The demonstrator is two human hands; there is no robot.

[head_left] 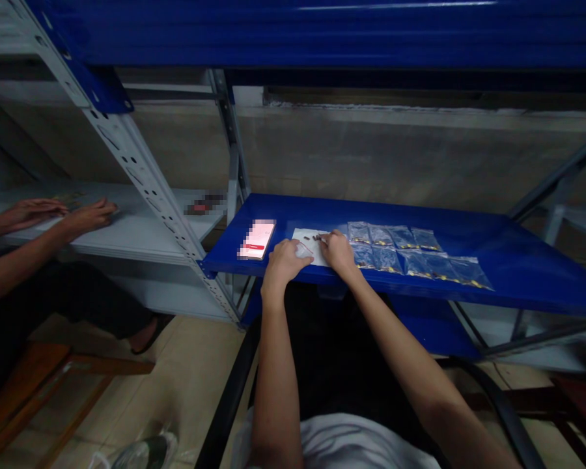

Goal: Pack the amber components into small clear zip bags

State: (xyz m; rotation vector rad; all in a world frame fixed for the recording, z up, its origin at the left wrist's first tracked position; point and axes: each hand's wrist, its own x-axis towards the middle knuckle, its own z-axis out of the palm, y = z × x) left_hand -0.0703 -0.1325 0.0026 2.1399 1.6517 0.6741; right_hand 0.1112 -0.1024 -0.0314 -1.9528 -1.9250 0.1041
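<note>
My left hand (287, 259) rests at the front edge of a white sheet (299, 232), its fingers closed on a small clear plastic bag (304, 249) with a red line across it. To its right, my right hand (338, 250) lies over the sheet with thumb and fingers pinched together. Small dark pieces (316, 238) show at its fingertips; what exactly is in the pinch is too small to name. Another dark piece (306, 238) lies on the sheet between the hands. Several clear zip bags (381, 258) with yellow bits along the bottom lie in two rows beside my right hand.
A lit phone (258, 239) lies left of my left hand on the blue shelf (469, 228). A higher blue shelf (322, 32) hangs above. Past a grey upright (141, 166), another person's hands (85, 218) are over a white shelf (141, 218).
</note>
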